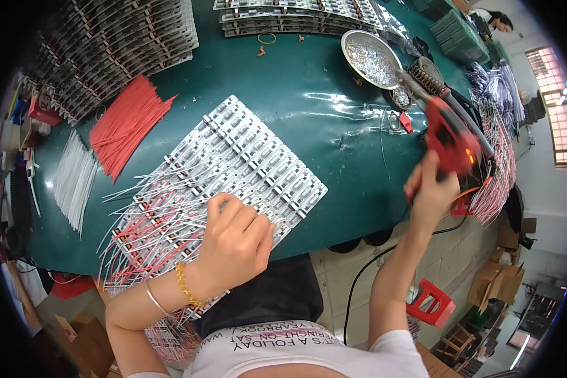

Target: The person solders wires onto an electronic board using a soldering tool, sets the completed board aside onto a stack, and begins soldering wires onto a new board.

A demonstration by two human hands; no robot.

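Note:
My left hand (236, 239) rests over a panel of small white circuit boards (264, 148), its fingers curled closed; whatever they may hold is hidden. White and red wires (164, 217) stick out from the panel's near-left part, while its far-right rows carry none. Off to the right, my right hand (431, 186) is wrapped round the handle of a red soldering gun (444, 135), blurred by motion. The gun's tip end lies close to a coil-spring iron stand (427, 77) and a metal bowl (344, 49) of shiny bits.
Red wires (129, 123) and white wires (74, 179) lie bundled at the left of the green table (233, 66). Panel stacks (296, 26) stand at the back. A black cord (358, 277) hangs below the gun. Wire bundles (494, 151) lie far right, above a red stool (431, 305).

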